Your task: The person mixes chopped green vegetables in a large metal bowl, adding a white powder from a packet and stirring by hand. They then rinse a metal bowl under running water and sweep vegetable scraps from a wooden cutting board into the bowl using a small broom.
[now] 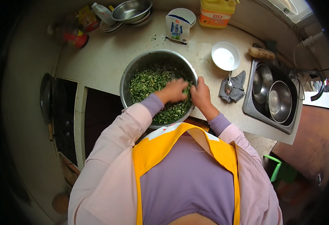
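A large metal basin (126, 73) stands at the counter's front edge, right before my body. Inside it lies a mass of finely chopped greens (146, 84) mixed with paler bits. My left hand (174, 90) reaches into the basin, low over the mixture on its right side. Motion blurs its fingers, and their tips are partly hidden, so whether they hold any greens is unclear. With the thumb over the rim, my right hand (201, 94) grips the basin's right side.
Right of the basin are a white bowl (225, 56), a spoon (229, 87) on a grey cloth (239, 87), and a sink (250, 105) holding metal bowls (279, 101). Behind stand a printed packet (178, 29) and a yellow jug (216, 12). A stove (66, 112) is at left.
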Tool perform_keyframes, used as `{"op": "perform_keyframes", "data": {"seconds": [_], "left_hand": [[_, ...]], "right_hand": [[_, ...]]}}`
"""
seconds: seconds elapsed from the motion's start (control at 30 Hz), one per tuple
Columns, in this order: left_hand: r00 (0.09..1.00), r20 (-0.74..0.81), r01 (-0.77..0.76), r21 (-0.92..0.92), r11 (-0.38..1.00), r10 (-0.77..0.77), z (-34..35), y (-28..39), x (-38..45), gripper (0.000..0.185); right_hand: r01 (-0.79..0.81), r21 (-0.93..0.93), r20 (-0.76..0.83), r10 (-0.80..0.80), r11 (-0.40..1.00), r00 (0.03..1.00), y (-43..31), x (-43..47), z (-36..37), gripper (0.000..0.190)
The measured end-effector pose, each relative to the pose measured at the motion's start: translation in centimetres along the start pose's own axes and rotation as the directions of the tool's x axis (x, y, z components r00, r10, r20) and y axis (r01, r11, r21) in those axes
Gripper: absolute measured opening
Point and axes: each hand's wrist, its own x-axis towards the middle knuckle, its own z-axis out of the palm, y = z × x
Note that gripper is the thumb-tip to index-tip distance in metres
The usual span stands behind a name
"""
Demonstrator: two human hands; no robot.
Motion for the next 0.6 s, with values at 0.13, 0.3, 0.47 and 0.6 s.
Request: {"op": "perform_keyframes", "data": {"seconds": [0.13, 0.3, 0.47, 0.6], "left_hand": [[0.946, 0.275, -0.227, 0.176, 0.958, 0.174, -0.4, -0.4, -3.7, 0.053], [0.823, 0.147, -0.553, 0.429, 0.714, 0.549, -4.1, -0.7, 1.2, 0.028], [0.945, -0.320, 0.021, 0.238, 0.971, 0.058, -7.3, -8.7, -0.4, 0.032], [0.855, -0.309, 0.425, -0.039, 0.904, -0.416, -2.6, -11.8, -7.7, 0.043]], "right_hand": [[-0.052, 0.030, 0.020, 0.051, 0.998, 0.998, -0.1, 0.0, -0.1, 0.026], [-0.005, -0.037, 0.026, 0.006, 0.999, 1.000, -0.2, -0.1, -0.2, 0.025], [-0.031, 0.017, 0.007, 0.031, 0.999, 1.000, 0.1, -0.7, -0.2, 0.027], [-0.043, 0.015, 0.011, 0.043, 0.999, 0.999, 0.0, -0.5, -0.1, 0.028]]}}
